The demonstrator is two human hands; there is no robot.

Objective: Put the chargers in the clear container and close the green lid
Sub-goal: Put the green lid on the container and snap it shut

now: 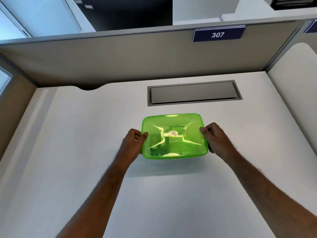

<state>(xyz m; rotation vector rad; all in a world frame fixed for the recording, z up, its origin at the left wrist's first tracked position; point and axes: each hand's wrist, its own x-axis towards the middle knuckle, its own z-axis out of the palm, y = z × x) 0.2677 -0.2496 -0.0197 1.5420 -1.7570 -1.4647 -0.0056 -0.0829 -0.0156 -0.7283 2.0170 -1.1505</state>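
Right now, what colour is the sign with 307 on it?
Dark blue sign with white numerals, seen in the head view.

The green lid is translucent, rectangular with rounded corners, and lies flat on top of the clear container, covering it, a little below the centre of the frame. A small round label sits at its middle. Dark charger shapes show dimly through its lower left part.
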